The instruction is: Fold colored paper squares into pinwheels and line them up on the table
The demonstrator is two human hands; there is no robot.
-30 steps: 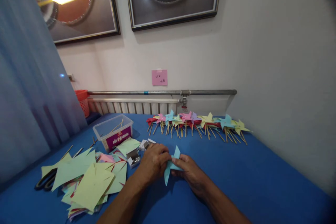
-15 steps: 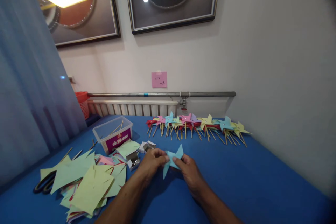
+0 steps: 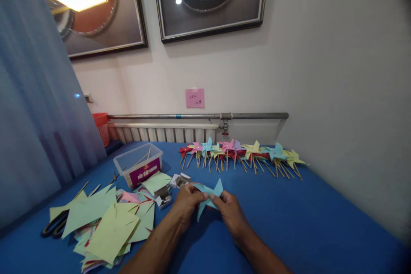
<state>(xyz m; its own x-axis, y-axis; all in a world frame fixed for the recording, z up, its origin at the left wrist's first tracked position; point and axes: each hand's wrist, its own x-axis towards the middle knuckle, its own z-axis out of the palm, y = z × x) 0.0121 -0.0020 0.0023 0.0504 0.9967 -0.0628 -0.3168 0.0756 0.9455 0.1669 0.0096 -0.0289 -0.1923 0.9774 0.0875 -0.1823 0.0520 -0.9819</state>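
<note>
A light-blue paper pinwheel [image 3: 217,188] is held between both hands over the blue table, its pointed blades spread. My left hand [image 3: 188,200] pinches its left side, with the thumb near the centre. From the right, my right hand [image 3: 230,210] grips it, the thumb also pressed close to the middle. Whether a pin or stick is behind the paper is hidden. Just left of my left hand stand a small open box [image 3: 163,198] of shiny metal bits and another small white box [image 3: 180,180].
Cut paper sheets [image 3: 112,231] are heaped at the left beside black-handled scissors [image 3: 55,224]. Behind them stands a clear plastic tub [image 3: 138,157] with thin sticks. Finished pinwheels [image 3: 226,147] on sticks lie in a row along the back. A blue curtain [image 3: 41,94] hangs at left.
The pinwheel has turned slightly in my fingers, and its left blade now shows above my left thumb. Both hands stay in nearly the same place.
</note>
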